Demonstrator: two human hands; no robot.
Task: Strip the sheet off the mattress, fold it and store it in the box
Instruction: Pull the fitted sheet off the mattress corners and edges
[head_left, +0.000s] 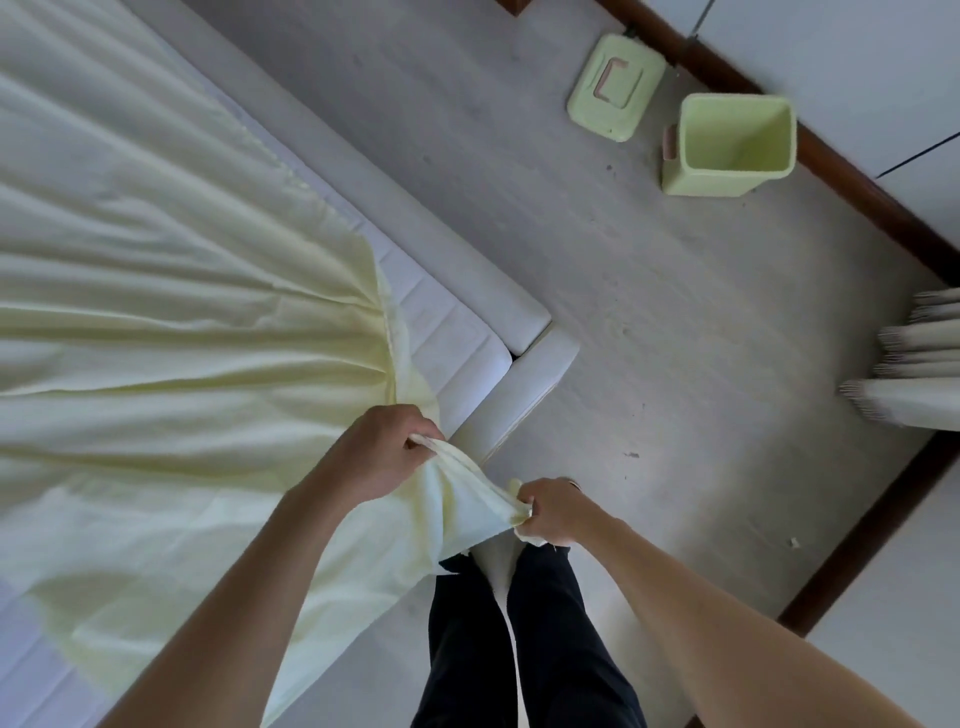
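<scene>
A pale yellow sheet (156, 322) lies gathered in long folds across the white mattress (447, 332), whose near corner is bare. My left hand (379, 452) grips the sheet's edge above that corner. My right hand (556, 512) pinches the same edge a short way along, so a taut strip of cloth spans between both hands. An open light-green box (727, 148) stands on the floor at the upper right, with its lid (615, 85) lying flat beside it.
The white bed frame (519, 415) wraps the mattress corner. My legs in dark trousers (519, 639) stand on grey floor beside the bed. A dark wooden skirting (857, 187) runs along the wall. White curtain folds (919, 364) hang at the right edge.
</scene>
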